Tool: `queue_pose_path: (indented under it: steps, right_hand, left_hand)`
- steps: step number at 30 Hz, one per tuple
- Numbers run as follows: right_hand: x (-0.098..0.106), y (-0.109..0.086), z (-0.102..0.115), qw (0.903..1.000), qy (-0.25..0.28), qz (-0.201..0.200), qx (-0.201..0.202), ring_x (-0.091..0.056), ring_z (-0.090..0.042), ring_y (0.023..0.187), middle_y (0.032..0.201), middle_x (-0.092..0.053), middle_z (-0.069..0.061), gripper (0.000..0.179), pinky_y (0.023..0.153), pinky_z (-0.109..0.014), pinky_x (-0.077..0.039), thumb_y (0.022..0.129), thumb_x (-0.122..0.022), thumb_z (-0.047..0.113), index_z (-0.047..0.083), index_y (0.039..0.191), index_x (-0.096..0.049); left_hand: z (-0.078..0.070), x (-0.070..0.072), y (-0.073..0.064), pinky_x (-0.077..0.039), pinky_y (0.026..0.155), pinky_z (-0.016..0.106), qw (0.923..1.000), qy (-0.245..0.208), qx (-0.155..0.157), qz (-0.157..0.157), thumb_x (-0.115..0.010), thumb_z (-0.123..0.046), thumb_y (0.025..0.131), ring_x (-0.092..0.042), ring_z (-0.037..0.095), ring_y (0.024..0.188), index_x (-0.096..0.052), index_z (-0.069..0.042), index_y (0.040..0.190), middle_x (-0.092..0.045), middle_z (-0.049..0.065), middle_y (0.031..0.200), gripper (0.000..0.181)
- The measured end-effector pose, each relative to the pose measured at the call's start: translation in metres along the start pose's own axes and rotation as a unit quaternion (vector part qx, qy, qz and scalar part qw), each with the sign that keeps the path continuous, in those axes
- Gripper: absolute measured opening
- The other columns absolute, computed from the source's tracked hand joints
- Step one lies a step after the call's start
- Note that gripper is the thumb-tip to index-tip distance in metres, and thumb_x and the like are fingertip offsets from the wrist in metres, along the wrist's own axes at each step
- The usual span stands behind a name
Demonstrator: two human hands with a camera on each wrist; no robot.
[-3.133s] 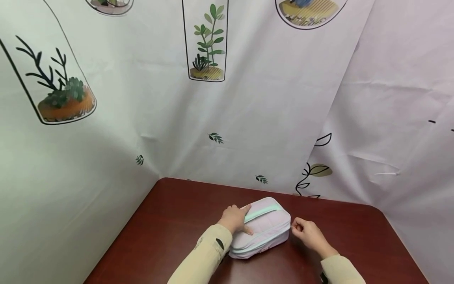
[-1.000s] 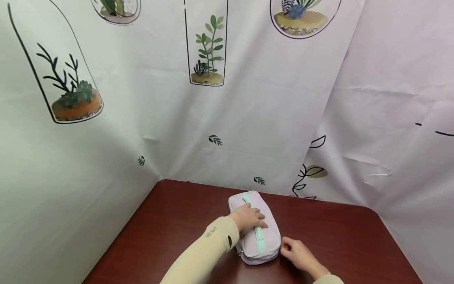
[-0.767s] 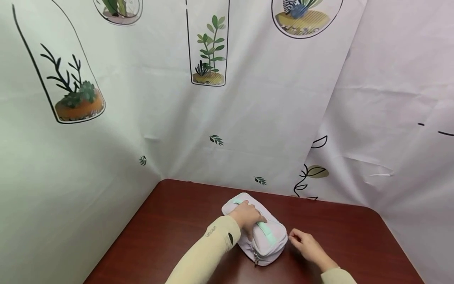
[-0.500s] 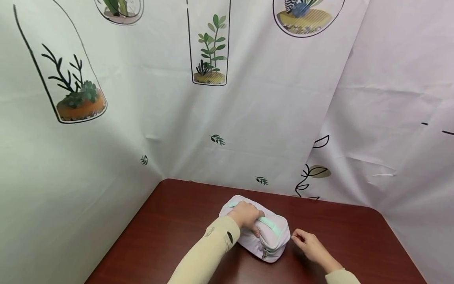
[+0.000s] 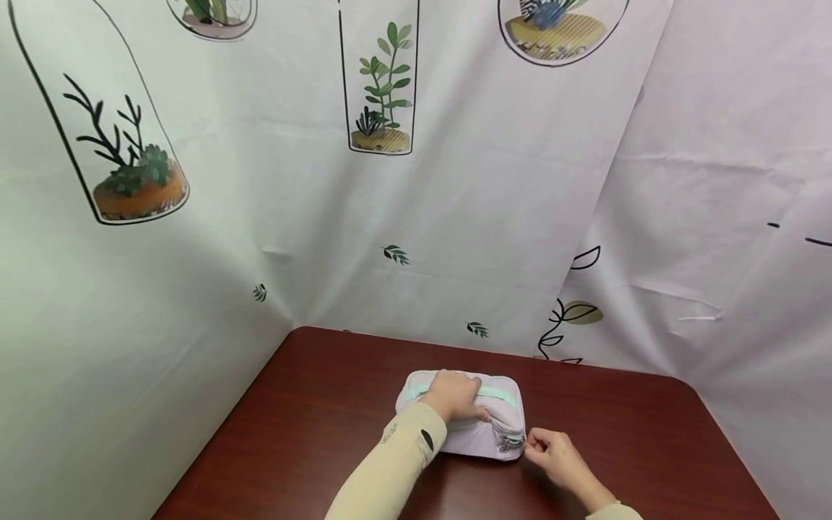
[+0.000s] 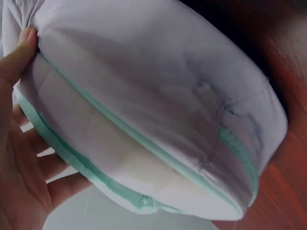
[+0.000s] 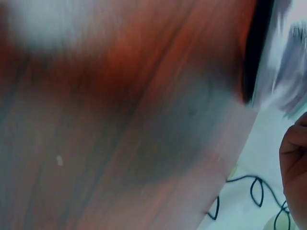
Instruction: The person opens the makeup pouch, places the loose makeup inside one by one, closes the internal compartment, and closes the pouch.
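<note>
A pale lilac zippered pouch (image 5: 469, 442) with a mint handle strap (image 5: 497, 394) lies on the table, its long side facing the person. My left hand (image 5: 451, 397) grips it over the top. The left wrist view shows the thumb denting the fabric (image 6: 129, 67) above the mint piping, fingers on the strap side. Metal zipper pulls (image 5: 507, 442) hang at the near right corner. Right there, my right hand (image 5: 557, 456) has curled fingers, thumb and index pinching at the zipper; the fingertips hide what is between them. In the right wrist view that hand (image 7: 295, 165) shows at the edge.
The reddish-brown table (image 5: 312, 412) extends around the pouch. A whitish cloth with printed plants (image 5: 325, 217) hangs behind and to the left. A dark looped cable (image 7: 259, 191) lies past the table edge in the right wrist view.
The pouch has turned counterclockwise under my left hand, from lengthwise to crosswise. Its zipper-pull corner has swung from near left over to my right hand, which stays nearly in place.
</note>
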State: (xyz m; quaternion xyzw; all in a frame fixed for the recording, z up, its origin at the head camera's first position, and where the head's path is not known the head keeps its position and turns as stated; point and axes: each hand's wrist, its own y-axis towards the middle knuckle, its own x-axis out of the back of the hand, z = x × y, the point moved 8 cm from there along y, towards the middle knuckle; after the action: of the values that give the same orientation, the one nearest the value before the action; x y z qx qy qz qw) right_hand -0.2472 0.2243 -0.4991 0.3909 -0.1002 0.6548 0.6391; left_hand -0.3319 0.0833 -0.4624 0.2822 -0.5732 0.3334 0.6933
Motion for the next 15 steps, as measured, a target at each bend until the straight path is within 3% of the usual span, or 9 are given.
queue_pose_path:
  steps: [5, 10, 15]
  right_hand:
    - [-0.008, -0.001, 0.011, 0.9995, 0.012, -0.020, 0.020, -0.034, 0.007, 0.049, 0.056, -0.037, 0.019, 0.028, 0.042, -0.016, -0.031, 0.070, -0.066, -0.004, 0.017, 0.060, -0.050]
    - [-0.012, 0.000, 0.011, 0.9994, 0.004, -0.034, -0.010, -0.032, 0.008, 0.047, 0.054, -0.037, 0.018, 0.030, 0.042, -0.016, -0.030, 0.072, -0.068, -0.002, 0.019, 0.059, -0.049]
    - [-0.017, 0.000, 0.004, 0.9964, -0.042, 0.033, -0.066, -0.034, 0.004, 0.047, 0.054, -0.039, 0.014, 0.022, 0.044, -0.019, -0.031, 0.081, -0.067, 0.013, 0.018, 0.064, -0.055]
  left_hand:
    - [-0.005, 0.004, 0.002, -0.048, 0.068, 0.030, 0.9992, 0.010, 0.038, 0.001, -0.059, -0.071, 0.071, -0.062, 0.014, 0.081, -0.064, -0.020, 0.108, -0.067, -0.004, 0.087, 0.064]
    - [-0.010, 0.007, 0.002, -0.047, 0.067, 0.028, 0.9981, 0.016, 0.058, 0.012, -0.059, -0.071, 0.071, -0.063, 0.015, 0.080, -0.064, -0.020, 0.110, -0.067, -0.003, 0.087, 0.065]
    - [-0.004, 0.006, -0.004, -0.044, 0.077, 0.033, 0.9970, -0.029, 0.067, 0.026, -0.064, -0.071, 0.064, -0.062, 0.017, 0.088, -0.064, -0.021, 0.111, -0.067, -0.004, 0.095, 0.069]
